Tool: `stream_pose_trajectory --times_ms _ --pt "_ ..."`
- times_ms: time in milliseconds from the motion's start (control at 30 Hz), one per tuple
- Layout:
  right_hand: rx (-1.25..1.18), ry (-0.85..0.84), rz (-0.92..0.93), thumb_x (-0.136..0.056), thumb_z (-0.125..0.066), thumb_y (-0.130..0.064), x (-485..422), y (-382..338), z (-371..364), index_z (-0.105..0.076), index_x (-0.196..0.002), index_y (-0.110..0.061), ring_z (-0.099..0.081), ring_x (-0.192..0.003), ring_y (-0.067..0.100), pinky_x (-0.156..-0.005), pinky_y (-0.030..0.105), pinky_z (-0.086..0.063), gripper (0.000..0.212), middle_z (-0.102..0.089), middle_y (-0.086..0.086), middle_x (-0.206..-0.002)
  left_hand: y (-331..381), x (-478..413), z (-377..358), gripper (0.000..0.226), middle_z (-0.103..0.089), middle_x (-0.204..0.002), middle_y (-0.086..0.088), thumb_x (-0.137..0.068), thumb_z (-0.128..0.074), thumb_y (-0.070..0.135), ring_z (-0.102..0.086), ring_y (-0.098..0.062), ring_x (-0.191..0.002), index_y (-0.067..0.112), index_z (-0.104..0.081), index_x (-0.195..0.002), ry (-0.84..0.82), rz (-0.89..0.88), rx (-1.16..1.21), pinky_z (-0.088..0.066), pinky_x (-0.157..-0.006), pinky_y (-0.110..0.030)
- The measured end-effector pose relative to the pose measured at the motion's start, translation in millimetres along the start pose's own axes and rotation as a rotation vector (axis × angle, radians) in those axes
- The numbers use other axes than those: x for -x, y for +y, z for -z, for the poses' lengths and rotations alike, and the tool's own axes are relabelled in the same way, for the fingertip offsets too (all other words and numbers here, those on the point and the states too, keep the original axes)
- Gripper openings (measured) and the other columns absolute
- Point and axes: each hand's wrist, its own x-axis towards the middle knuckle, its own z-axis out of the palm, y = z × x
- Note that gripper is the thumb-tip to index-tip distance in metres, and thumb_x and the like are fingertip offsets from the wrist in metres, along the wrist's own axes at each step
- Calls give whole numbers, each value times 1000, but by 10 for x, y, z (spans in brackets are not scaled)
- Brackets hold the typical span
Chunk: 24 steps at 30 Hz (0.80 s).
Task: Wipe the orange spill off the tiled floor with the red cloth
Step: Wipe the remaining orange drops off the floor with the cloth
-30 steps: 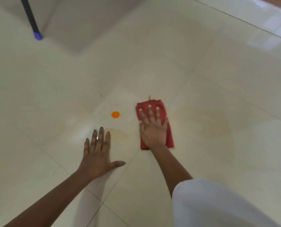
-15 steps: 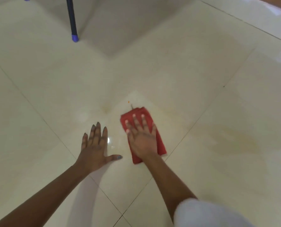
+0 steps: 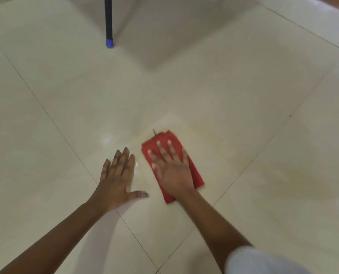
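A folded red cloth [image 3: 195, 175] lies on the cream tiled floor [image 3: 243, 99] near the middle of the view. My right hand [image 3: 170, 167] presses flat on top of it, fingers straight and spread. To its left, my left hand [image 3: 118, 175] rests flat on the bare tile with the thumb out to the right. No orange blob shows; only a faint yellowish wet sheen [image 3: 186, 125] lies around the cloth. A pale yellow-brown smear [image 3: 307, 178] marks the tile to the right.
A dark pole with a blue tip [image 3: 109, 41] stands on the floor at the top left of centre, beside a grey shadow. A white-clad knee [image 3: 263, 262] fills the bottom right corner. Dark grout lines cross the tiles diagonally.
The round orange spot seen one second ago to the left of the cloth is gone from view. My right hand slid the cloth left over that place. The view shifted, so the pole sits further right.
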Motion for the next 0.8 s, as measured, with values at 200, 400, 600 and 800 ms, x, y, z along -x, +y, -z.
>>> stream_pose_trajectory --times_ms 200,400,600,800 --pt "67 77 -252 -95 -21 -42 134 809 166 -30 -144 -39 -20 -143 24 -111 53 -19 49 -29 -1 -154 -339 -324 271 137 41 -142 7 -36 -5 102 47 -11 -125 23 17 -146 -5 73 8 19 -111 -40" --pt "-44 43 -208 -99 -22 -41 -1058 273 275 -14 -147 -41 4 -146 20 -113 52 1 48 -4 -6 -159 -422 -562 400 137 41 -143 8 -35 -15 102 48 -8 -124 26 27 -140 -32 47 14 19 -111 -39" --pt "3 106 11 -92 -27 -41 -214 365 127 -45 -135 -42 -34 -138 20 -108 49 -24 46 -43 -7 -145 -566 -801 509 139 43 -140 8 -33 -13 103 44 -12 -127 24 27 -139 -48 99 30 15 -113 -48" --pt "-32 64 -325 -99 -22 -42 -1325 793 452 -13 -146 -44 4 -146 17 -114 50 -3 48 -3 -9 -159 -627 -842 389 125 52 -135 12 -38 -6 103 52 -10 -122 29 41 -127 -33 104 12 17 -111 -47"
